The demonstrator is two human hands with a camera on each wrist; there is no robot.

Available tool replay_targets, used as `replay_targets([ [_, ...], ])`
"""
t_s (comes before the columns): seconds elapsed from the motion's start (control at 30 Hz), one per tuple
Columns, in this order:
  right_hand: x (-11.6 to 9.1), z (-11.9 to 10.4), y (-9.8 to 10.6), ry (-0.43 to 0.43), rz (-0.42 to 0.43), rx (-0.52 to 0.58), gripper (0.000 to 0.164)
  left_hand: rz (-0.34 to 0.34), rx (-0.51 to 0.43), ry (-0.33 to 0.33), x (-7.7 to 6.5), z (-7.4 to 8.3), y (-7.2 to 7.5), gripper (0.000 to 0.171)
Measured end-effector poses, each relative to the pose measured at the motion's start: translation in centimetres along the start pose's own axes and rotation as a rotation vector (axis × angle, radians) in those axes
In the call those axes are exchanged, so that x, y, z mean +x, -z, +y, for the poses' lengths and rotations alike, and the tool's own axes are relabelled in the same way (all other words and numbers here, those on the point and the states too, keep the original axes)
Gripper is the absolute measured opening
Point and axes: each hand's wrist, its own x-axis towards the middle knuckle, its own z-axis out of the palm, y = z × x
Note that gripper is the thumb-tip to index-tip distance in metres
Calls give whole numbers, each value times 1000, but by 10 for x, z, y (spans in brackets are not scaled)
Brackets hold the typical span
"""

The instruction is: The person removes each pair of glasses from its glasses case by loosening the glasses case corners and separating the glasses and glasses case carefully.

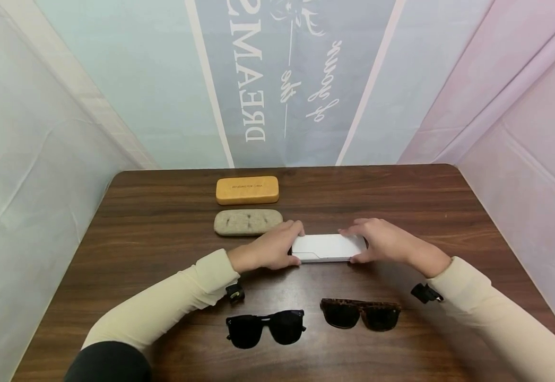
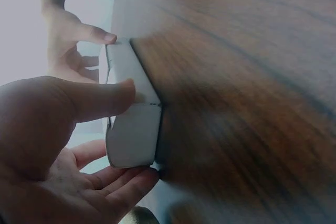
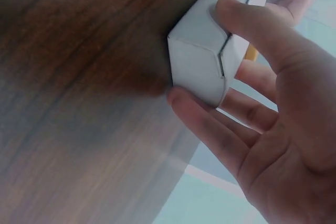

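A white glasses case (image 1: 329,247), its lid down, lies lengthwise between both hands on the table. At its left end my left hand (image 1: 275,246) grips it, the thumb (image 2: 100,98) on the near side and fingers round the far side. My right hand (image 1: 387,244) grips the opposite end the same way, with the thumb (image 3: 252,22) near the lid's seam (image 3: 222,59). Close behind the left hand is a beige fabric glasses case (image 1: 246,223). Nearer the front lie black sunglasses (image 1: 246,331) and tortoiseshell sunglasses (image 1: 341,315), both with dark lenses.
A yellow glasses case (image 1: 247,191) stands behind the beige one on the dark wooden table (image 1: 163,223). Printed fabric (image 1: 287,106) hangs along the table's back edge, and pale cloth (image 1: 29,159) hangs at both sides.
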Motion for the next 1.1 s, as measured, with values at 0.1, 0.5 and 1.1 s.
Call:
replay_targets([
  [0.1, 2, 2, 3, 11, -17, 4, 59, -14, -14, 15, 1, 1, 1, 52],
  [0.5, 8, 6, 5, 59, -22, 8, 58, -24, -30, 43, 3, 2, 2, 53],
  [1.1, 13, 15, 19, 28, -112, 179, 55, -24, -31, 69, 1, 4, 3, 58],
])
